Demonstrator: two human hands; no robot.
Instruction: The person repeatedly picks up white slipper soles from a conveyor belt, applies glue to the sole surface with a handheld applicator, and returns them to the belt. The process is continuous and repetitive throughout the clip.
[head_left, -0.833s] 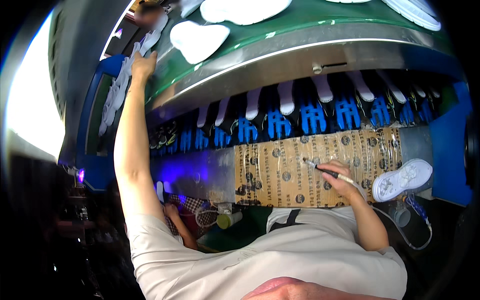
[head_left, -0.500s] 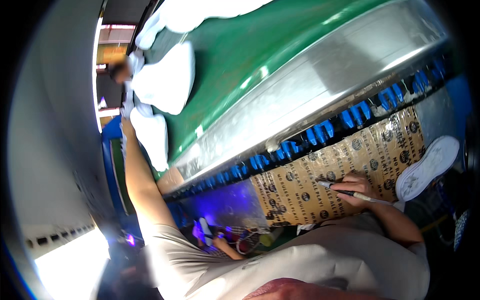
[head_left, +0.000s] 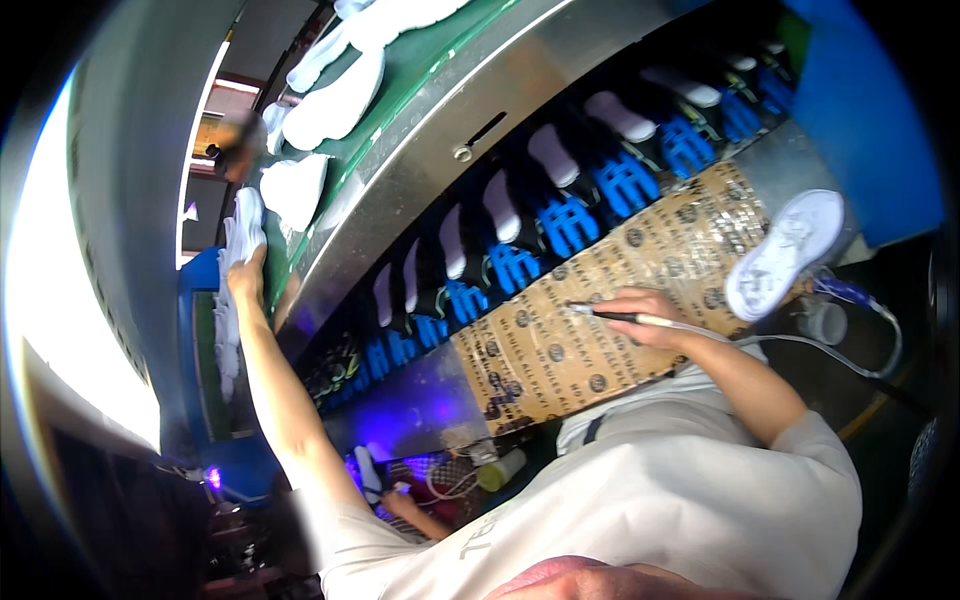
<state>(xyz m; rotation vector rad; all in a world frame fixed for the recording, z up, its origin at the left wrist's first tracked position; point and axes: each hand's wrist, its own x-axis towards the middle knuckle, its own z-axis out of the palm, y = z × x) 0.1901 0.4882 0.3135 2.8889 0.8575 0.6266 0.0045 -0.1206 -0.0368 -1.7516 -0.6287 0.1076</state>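
My left arm is stretched far out, and my left grip [head_left: 247, 272] is at the near side of a white shoe piece [head_left: 246, 222] in a long row. More white pieces [head_left: 227, 335] stand close together in that row, below my fingers, by a blue frame. I think my fingers touch the shoe piece, but my palm hides them, so I cannot tell if they are spread or pinching.

My right grip [head_left: 645, 312] is pressed together around a thin pen-shaped tool [head_left: 612, 316]. Its tip points left, just over the brown cardboard [head_left: 545, 385] on the counter. A pale hose [head_left: 790, 347] runs from the tool's back end, under my arm and out to the right.

One white sole [head_left: 785, 255] lies at the right end of the counter, beside my right grip but not touching it. It looks lumpy inside.

The step in hand looks like a reach for a shoe piece, with the tool held out of the way. To move that piece, my left fingers would need a good hold on its edge, without bumping the pieces beside it. My right grip would need to keep the tip away from the sole.

More white soles [head_left: 335, 100] lie on the green belt [head_left: 415, 68] up top. Blue clamps [head_left: 570, 222] line up under the metal rail [head_left: 400, 190].
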